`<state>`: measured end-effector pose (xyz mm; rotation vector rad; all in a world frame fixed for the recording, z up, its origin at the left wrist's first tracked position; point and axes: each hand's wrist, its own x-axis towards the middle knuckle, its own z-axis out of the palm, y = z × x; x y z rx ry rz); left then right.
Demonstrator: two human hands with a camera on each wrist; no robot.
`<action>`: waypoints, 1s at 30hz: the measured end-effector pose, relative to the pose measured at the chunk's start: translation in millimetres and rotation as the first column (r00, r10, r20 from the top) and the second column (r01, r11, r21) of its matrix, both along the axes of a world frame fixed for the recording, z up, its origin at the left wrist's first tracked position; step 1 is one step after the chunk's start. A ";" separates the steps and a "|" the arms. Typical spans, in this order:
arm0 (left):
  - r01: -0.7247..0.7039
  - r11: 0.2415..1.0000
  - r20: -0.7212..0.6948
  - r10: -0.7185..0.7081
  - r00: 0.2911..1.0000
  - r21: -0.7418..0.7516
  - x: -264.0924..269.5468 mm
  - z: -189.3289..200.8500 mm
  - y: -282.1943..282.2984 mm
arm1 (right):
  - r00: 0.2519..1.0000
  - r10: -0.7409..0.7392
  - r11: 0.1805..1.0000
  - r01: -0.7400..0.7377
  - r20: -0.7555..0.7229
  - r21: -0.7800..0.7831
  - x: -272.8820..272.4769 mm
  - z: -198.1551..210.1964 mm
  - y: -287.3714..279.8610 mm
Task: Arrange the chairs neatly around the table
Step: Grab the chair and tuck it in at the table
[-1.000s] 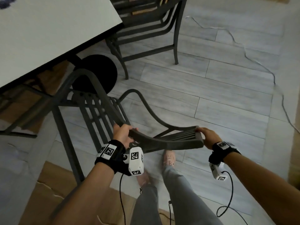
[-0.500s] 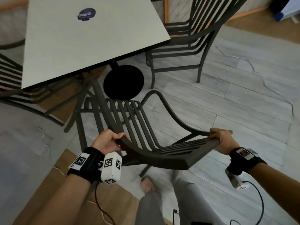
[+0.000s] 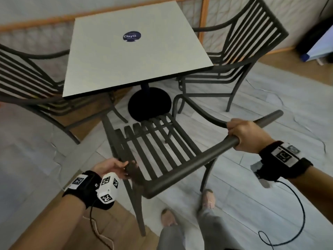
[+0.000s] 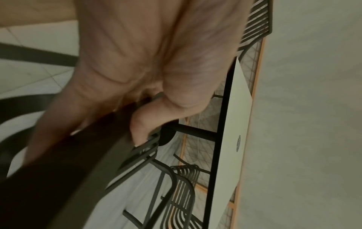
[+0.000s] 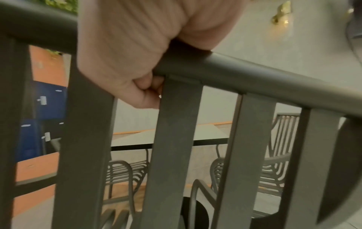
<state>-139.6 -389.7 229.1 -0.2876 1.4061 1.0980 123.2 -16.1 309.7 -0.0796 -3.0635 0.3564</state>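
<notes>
A dark metal slatted chair (image 3: 162, 147) stands in front of me, its seat pointing at the white square table (image 3: 126, 69). My right hand (image 3: 239, 136) grips the chair's top back rail (image 3: 189, 165) from above; in the right wrist view the fingers (image 5: 141, 93) curl under the rail (image 5: 254, 77). My left hand (image 3: 120, 168) holds the rail's left corner, and in the left wrist view the thumb (image 4: 141, 124) and fingers wrap the dark bar (image 4: 78, 155). The chair's front edge is close to the table's round black base (image 3: 149, 103).
Two matching chairs sit at the table, one on the left (image 3: 27, 74) and one on the right (image 3: 252, 44). My feet (image 3: 207, 197) are just behind the held chair. A black cable (image 3: 302, 213) hangs from my right wrist. A blue and white object (image 3: 317, 49) stands far right.
The chair has swung round and moved closer to the table, its seat now facing the table base. Both hands stayed on the back rail, and my view has lifted to show the whole table.
</notes>
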 end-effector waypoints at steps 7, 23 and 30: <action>-0.092 0.950 0.051 0.112 0.992 -0.299 -9.2 -17.0 -23.2 | 0.982 0.105 0.993 -0.112 0.154 0.034 14.5 -12.1 -76.3; -0.246 0.909 -0.302 0.144 0.942 -0.337 -62.4 -78.8 -14.0 | 0.911 -0.031 0.996 -0.005 0.410 0.087 -26.7 -76.3 -192.8; -0.002 0.938 -0.217 -0.078 0.973 -0.346 -53.8 -46.4 -15.7 | 0.867 -0.002 1.000 -0.004 0.499 0.010 -50.4 -88.2 -208.7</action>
